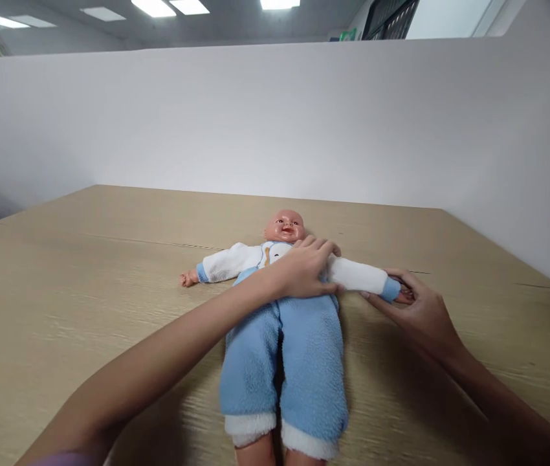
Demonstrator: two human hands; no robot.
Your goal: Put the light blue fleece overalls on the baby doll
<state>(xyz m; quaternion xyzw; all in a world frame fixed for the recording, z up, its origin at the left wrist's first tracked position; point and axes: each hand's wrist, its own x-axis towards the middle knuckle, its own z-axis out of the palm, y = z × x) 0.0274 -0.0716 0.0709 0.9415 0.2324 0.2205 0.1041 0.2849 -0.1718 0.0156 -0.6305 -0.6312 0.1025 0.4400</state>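
Observation:
A baby doll point(285, 226) lies on its back on the wooden table point(85, 285), head away from me. It wears a white top with blue cuffs and fluffy blue trousers point(289, 362). My left hand point(304, 268) reaches across and rests palm down on the doll's chest and shoulder, fingers laid over the cloth. My right hand point(413, 307) is pinched around the blue cuff point(390, 289) and the small hand at the end of the doll's outstretched sleeve point(360, 275). The doll's other arm point(217, 265) lies stretched out to the left, untouched.
A plain white partition wall point(275, 123) stands along the far edge of the table and bends round on the right. Ceiling lights show above it. The table's right edge runs diagonally near my right forearm.

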